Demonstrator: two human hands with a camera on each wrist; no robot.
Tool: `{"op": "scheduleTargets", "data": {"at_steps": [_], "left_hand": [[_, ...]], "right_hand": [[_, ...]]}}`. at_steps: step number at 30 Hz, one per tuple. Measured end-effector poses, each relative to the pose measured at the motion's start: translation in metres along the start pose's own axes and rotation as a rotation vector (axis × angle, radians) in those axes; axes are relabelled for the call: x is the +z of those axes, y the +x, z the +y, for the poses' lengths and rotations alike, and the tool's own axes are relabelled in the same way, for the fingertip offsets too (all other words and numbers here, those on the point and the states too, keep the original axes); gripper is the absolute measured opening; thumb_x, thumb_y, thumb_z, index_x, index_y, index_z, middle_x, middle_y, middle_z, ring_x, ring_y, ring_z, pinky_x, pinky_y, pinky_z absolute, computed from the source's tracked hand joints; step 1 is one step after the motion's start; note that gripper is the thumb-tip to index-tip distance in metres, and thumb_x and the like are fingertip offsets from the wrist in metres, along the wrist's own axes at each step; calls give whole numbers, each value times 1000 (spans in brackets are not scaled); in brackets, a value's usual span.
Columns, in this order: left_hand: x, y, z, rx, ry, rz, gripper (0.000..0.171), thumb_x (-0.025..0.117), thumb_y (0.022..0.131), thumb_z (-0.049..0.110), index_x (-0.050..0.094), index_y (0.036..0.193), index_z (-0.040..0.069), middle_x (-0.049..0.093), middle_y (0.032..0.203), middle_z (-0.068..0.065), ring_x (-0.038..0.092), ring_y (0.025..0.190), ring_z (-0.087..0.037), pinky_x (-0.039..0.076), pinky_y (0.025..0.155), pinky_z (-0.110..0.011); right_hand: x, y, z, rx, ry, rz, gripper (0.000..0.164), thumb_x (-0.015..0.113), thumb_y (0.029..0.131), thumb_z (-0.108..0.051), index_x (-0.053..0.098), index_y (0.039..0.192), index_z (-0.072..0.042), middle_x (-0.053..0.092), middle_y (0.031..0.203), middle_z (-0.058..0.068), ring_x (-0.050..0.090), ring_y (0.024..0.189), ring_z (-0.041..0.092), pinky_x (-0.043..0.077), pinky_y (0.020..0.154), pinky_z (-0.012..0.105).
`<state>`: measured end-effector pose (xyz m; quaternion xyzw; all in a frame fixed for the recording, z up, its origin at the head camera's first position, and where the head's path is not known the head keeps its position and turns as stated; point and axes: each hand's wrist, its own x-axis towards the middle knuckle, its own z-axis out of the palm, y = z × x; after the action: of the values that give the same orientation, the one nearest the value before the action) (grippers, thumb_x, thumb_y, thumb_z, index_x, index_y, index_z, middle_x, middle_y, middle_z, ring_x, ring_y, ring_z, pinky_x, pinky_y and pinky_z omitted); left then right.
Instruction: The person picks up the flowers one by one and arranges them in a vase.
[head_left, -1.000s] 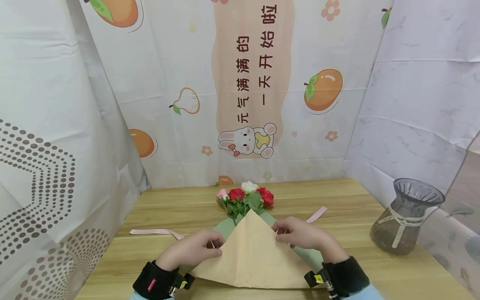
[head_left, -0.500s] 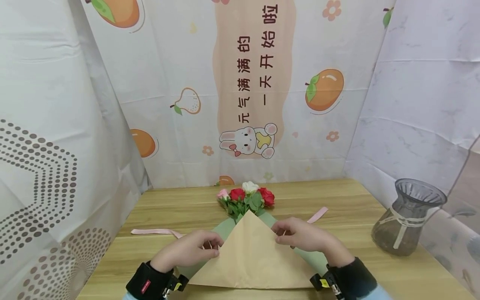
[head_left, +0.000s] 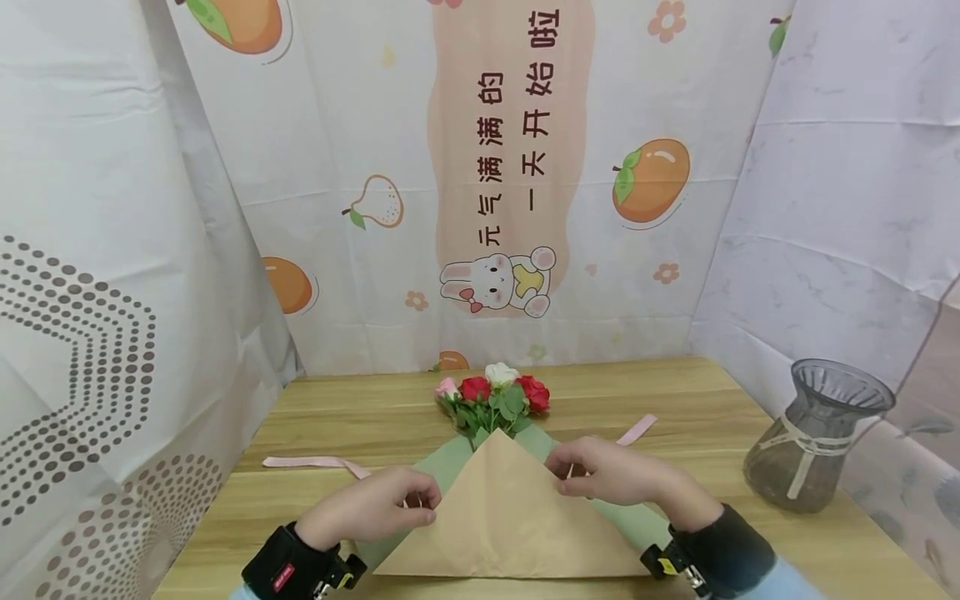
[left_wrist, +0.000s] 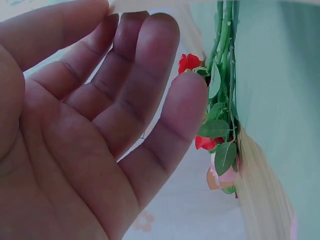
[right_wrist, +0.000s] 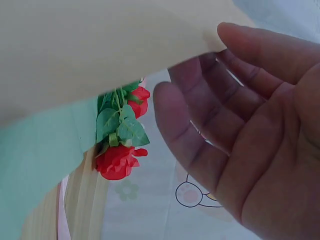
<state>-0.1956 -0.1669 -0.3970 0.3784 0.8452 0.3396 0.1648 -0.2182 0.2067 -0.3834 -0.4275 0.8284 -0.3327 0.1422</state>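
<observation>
1. A dotted white cloth (head_left: 82,167) is hanging at the left.
2. A pink ribbon (head_left: 309,462) is lying on the wooden table (head_left: 337,408).
3. My left hand (head_left: 381,503) is pinching the left edge of the tan paper (head_left: 501,517).
4. That paper is pointing away over green wrapping (head_left: 447,461); roses (head_left: 475,388) are showing beyond, with a fruit-print cloth (head_left: 330,108) hanging behind.
5. My right hand (head_left: 611,473) is pinching the right edge, thumb above, fingers beneath.
6. A grey glass vase (head_left: 798,467) is standing near the table's right side.
</observation>
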Motion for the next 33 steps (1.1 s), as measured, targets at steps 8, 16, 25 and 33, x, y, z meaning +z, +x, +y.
{"op": "scheduleTargets", "data": {"at_steps": [8,16,25,33], "left_hand": [[-1,-6,2,81,21,-74,11,66,101,15,64,90,17,59,86,17,59,81,1,50,74,-23],[-1,-12,3,117,-7,-154,10,65,100,14,64,90,14,58,87,16,60,83,1,51,74,-24],[-1,-13,-1,-14,-240,-162,35,41,111,30,68,102,11,66,86,3,64,78,-10,54,70,-30],[-1,-5,-4,-31,-260,-153,33,39,112,27,67,106,11,69,84,-2,67,76,-15,55,66,-32]], "right_hand": [[-3,-8,-6,-64,-55,-114,18,66,97,-9,58,83,-16,45,77,-15,56,75,0,50,68,22],[-6,-17,-5,-91,-15,-165,8,66,97,-9,67,93,-15,58,87,-15,61,81,1,54,72,25],[-11,-28,0,-22,150,-198,17,55,106,-17,70,106,-11,67,90,-7,67,80,6,57,70,31],[-9,-23,2,83,199,-157,22,50,109,-21,71,110,-15,70,83,1,70,73,16,58,65,35]]}}
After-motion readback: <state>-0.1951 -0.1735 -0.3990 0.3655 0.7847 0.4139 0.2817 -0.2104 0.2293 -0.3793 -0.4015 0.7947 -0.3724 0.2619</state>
